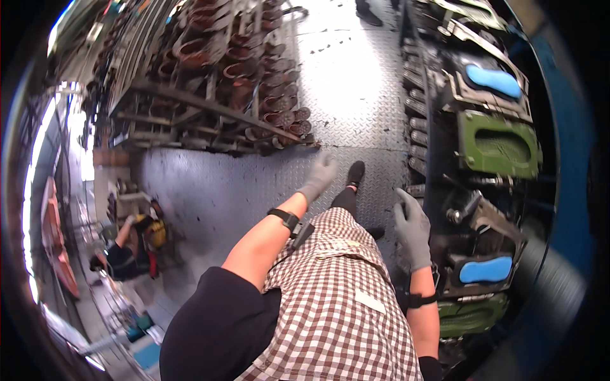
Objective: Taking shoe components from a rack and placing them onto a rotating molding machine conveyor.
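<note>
My left hand [321,176], in a grey glove, hangs in the air over the metal floor. Its fingers are loosely bent, and I see nothing in them. The hand is nearest the lower corner of a rack [210,108] that carries rows of brown shoes [240,70]. On the other side, my right hand [413,230], also gloved in grey, is open with thumb and fingers apart. It holds nothing and is beside a row of moulds at the machine. Closest to it are a metal mould part [492,222] and a mould with a blue sole-shaped piece [486,270].
Along the right run a green mould [501,145] with a sole-shaped hollow and another blue sole piece [492,80]. Several dark, sole-like parts [417,120] line the machine's edge. Tread-plate flooring [349,76] stretches ahead. At the lower left a person [127,251] sits.
</note>
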The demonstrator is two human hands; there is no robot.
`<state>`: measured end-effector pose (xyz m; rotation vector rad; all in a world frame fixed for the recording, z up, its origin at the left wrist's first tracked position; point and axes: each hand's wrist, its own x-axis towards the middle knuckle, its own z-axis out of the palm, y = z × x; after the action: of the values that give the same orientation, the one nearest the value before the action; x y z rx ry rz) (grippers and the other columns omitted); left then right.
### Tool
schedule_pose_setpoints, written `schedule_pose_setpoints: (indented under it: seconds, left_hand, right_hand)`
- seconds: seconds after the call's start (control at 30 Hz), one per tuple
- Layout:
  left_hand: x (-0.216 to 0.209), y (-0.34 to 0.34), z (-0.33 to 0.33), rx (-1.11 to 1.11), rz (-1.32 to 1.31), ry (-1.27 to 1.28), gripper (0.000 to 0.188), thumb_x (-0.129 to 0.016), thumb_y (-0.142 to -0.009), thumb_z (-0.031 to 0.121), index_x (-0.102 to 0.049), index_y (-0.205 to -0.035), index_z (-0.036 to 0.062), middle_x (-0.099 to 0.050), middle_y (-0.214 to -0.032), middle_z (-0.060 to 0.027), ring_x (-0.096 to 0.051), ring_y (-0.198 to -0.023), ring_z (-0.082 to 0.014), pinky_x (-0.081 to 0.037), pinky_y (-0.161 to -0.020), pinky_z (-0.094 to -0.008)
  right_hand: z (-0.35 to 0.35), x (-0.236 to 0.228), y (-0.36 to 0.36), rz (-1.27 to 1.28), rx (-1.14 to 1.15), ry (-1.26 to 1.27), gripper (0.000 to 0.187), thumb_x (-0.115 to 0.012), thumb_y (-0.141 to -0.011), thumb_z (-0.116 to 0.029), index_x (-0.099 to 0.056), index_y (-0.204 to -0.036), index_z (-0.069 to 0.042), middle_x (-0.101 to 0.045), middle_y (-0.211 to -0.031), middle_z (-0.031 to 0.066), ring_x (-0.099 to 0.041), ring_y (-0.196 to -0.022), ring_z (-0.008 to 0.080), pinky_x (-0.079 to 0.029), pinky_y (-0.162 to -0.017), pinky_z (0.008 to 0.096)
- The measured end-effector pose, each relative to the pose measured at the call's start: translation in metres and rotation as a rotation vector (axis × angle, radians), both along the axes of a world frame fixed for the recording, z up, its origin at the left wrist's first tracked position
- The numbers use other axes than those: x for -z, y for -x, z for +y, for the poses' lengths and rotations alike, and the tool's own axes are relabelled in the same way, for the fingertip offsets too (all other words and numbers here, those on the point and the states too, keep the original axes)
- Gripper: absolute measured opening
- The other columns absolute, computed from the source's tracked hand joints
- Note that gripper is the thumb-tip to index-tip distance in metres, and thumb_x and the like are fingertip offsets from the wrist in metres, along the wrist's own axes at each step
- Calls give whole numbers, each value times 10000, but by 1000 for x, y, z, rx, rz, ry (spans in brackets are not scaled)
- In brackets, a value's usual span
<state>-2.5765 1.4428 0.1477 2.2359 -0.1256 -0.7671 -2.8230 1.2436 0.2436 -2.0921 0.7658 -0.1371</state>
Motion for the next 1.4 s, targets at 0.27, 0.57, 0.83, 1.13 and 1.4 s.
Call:
schedule_pose_setpoints:
  seconds: [0.27, 0.57, 0.83, 1.13, 1.4]
  left_hand:
    - [64, -122, 109, -682, 133, 264, 624, -701, -993, 270, -506, -1522, 1, -686, -1280, -139, -658, -1094, -215, -523, -967, -362]
    - [162, -251, 112, -975, 335, 261, 476, -696, -974, 452, -590, -1257, 84, -573, -919, 5, -532, -660, -136, -427, -600, -309]
    - [171, -238, 128, -1502, 402, 470, 657, -652, -1016, 454, -451, -1551, 131, -541, -1482, -76, -550, -1329, -244, -411, -1148, -421]
    - [257, -299, 89, -1474, 556, 433, 687, -714, -1010, 304, -394, -1602, 166, -489, -1541, -37, -514, -1344, -272, -437, -1098, -415]
    - [381, -340, 159, -1619, 349, 535, 539, -678, -1024, 391, -507, -1465, 132, -570, -1405, -116, -599, -1211, -260, -525, -937, -373]
  right_hand:
    - [11, 71, -262, 153, -468, 157, 361, -637, -1000, -233, -662, -1356, -181, -740, -1188, 125, -715, -1097, 336, -565, -942, 448]
    - [44, 159, -495, 337, -599, 129, 425, -564, -1025, -341, -627, -1412, -176, -684, -1322, 169, -673, -1220, 377, -524, -1053, 501]
    - [70, 231, -613, 381, -747, 54, 438, -560, -1030, -334, -596, -1443, -191, -661, -1350, 186, -659, -1246, 382, -524, -1050, 504]
    - [134, 339, -752, 191, -1029, 196, 454, -628, -977, -157, -560, -1423, -111, -645, -1323, 166, -697, -1197, 350, -592, -950, 470]
    - [199, 405, -791, 121, -1123, 69, 357, -644, -967, -154, -682, -1322, -170, -688, -1325, 142, -727, -1152, 323, -591, -923, 500]
